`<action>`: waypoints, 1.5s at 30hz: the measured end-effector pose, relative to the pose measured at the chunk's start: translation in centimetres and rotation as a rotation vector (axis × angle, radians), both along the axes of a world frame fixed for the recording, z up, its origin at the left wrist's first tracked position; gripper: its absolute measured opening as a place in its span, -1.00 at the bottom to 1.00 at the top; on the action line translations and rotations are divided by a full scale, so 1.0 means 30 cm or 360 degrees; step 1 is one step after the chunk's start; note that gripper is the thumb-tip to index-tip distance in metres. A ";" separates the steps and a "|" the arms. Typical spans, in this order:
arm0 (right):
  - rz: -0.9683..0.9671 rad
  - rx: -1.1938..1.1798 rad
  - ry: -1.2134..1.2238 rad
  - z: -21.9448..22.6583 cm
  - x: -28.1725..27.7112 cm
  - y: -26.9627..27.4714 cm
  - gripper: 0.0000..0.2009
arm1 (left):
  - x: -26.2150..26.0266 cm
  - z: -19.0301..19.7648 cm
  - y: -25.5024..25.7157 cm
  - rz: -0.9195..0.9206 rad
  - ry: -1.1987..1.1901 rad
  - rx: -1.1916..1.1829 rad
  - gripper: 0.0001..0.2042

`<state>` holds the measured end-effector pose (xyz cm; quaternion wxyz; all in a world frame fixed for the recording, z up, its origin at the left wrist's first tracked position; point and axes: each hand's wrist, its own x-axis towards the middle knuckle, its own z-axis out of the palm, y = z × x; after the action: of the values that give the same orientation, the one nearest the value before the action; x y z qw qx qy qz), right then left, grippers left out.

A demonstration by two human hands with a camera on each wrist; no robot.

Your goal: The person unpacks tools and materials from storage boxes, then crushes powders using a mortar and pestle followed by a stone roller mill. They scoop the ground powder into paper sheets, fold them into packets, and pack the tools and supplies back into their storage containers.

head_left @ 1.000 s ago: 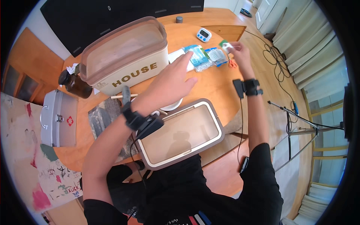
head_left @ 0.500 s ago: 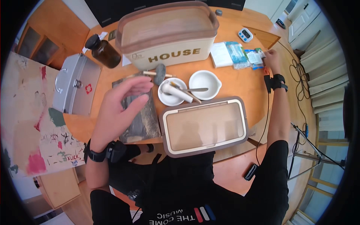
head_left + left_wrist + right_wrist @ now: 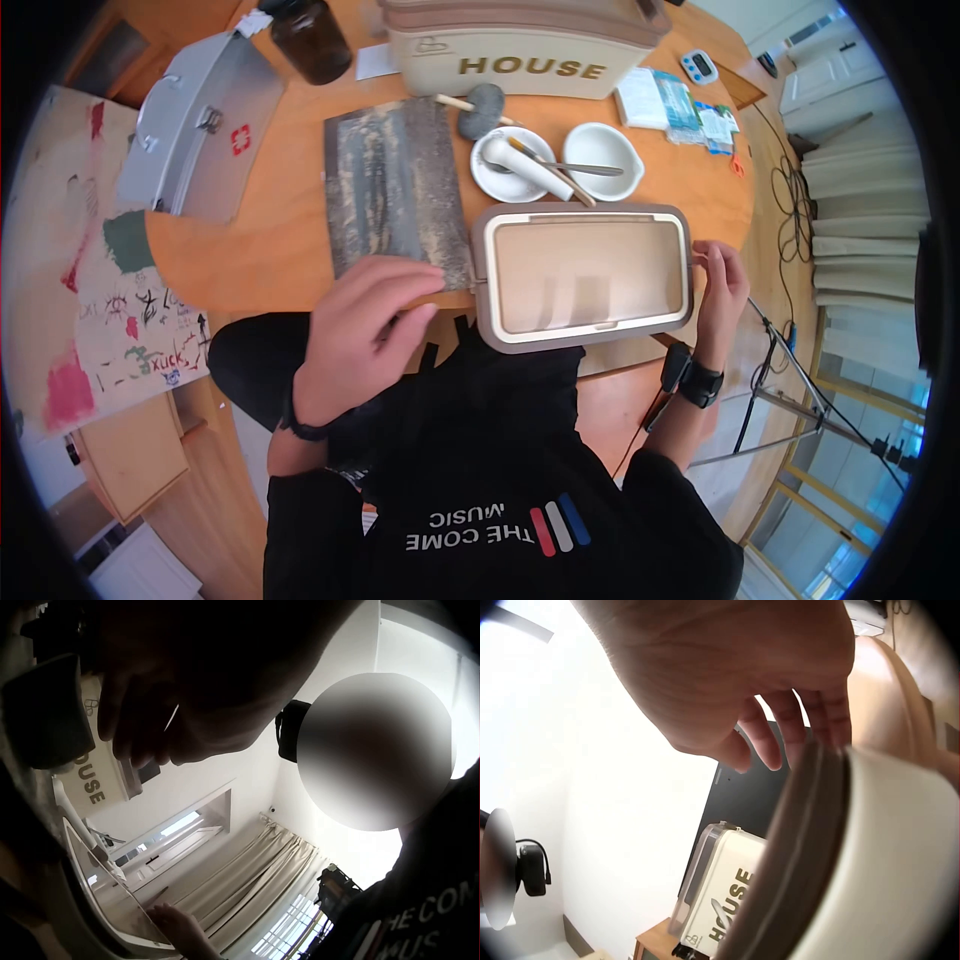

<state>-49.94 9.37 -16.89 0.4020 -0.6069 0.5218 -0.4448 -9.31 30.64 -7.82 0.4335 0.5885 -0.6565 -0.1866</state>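
A lidded storage box (image 3: 590,275) with a brown rim and see-through top sits at the table's front edge. My right hand (image 3: 722,285) is at its right end, fingers loosely bent. In the right wrist view the fingertips are right at the box's brown rim (image 3: 795,847). To the left of the box, my left hand (image 3: 365,325) hovers with thumb and fingers apart, holding nothing. It overlaps the near end of a dark grey slab (image 3: 390,180). In the left wrist view that hand (image 3: 187,712) is dark, its fingers slightly bent.
Behind the box stand a white dish (image 3: 484,184) with a pestle (image 3: 535,172) and a spouted white bowl (image 3: 632,165). Farther back are a stone-headed hammer (image 3: 483,108), a large HOUSE box (image 3: 530,70), packets (image 3: 680,108), a timer (image 3: 699,67), a brown bottle (image 3: 312,45) and a first-aid case (image 3: 215,125).
My right hand has put a small packet down among the others at the back right and come back to the box's right end. My left hand has drawn back left and toward my body.
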 end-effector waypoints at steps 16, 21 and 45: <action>-0.0239 0.0000 -0.0224 -0.100 0.035 0.026 -0.80 | -0.104 -0.122 0.047 -0.0308 -0.0328 -0.0323 -0.81; -0.0177 0.0055 -0.0368 -0.094 0.029 0.034 -0.79 | -0.159 -0.158 0.085 -0.0391 -0.0581 0.0501 -0.66; -0.0032 -0.0034 -0.0639 -0.119 -0.035 0.160 -0.64 | -0.246 -0.178 0.086 -0.0278 0.0796 0.0784 0.02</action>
<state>-51.00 14.17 -20.45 0.4869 -0.5051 0.4325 -0.5663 -16.69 33.22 -13.16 0.4083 0.5530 -0.5134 -0.5137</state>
